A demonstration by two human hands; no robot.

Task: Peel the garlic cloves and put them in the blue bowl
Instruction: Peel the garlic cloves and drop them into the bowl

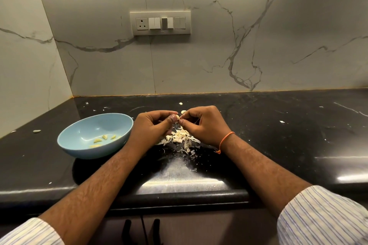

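- Head view: the garlic clove [180, 118] is held above the black countertop [278, 145], between the two hands, just right of the blue bowl [79, 145]; only a small pale bit of it shows.
- It looks small, light and firm, with dry, papery skin that likely flakes away in scraps; once bare, the clove is probably smooth and apt to slip.
- Best purchase seems to be at the two ends: one hand steadying the body while the other catches a loose edge of skin near the tip.
- Left hand [153, 125] pinches the clove with thumb and curled fingers.
- Right hand [203, 123] meets it at the clove, fingertips pinched on the skin or the clove's far end; which one is hidden.
- Directly below lies a pile of peeled skins [180, 139].
- Several peeled cloves [101, 139] lie in the bowl's bottom.
- One more clove [183, 112] sits on the counter just beyond the hands.
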